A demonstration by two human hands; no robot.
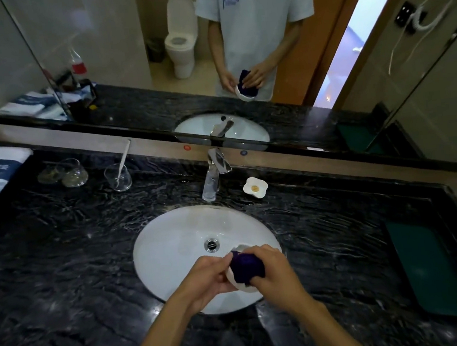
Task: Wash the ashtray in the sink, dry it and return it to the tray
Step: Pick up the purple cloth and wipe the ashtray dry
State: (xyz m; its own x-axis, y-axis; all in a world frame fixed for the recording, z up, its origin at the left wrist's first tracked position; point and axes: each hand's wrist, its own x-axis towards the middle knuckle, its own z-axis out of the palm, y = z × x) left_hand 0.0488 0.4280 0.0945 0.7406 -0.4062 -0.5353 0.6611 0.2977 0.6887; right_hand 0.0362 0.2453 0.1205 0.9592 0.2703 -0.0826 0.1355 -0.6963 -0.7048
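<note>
White ashtray held over the sink, near its front right rim, cupped in left hand, fingers curled round its edge. Purple cloth pressed into the ashtray by right hand, fingers clamped on the cloth. Beyond, tap at the counter back edge; soap dish just right of tap. Green tray at the counter's right edge. Glass with toothbrush far left, by the back edge.
</note>
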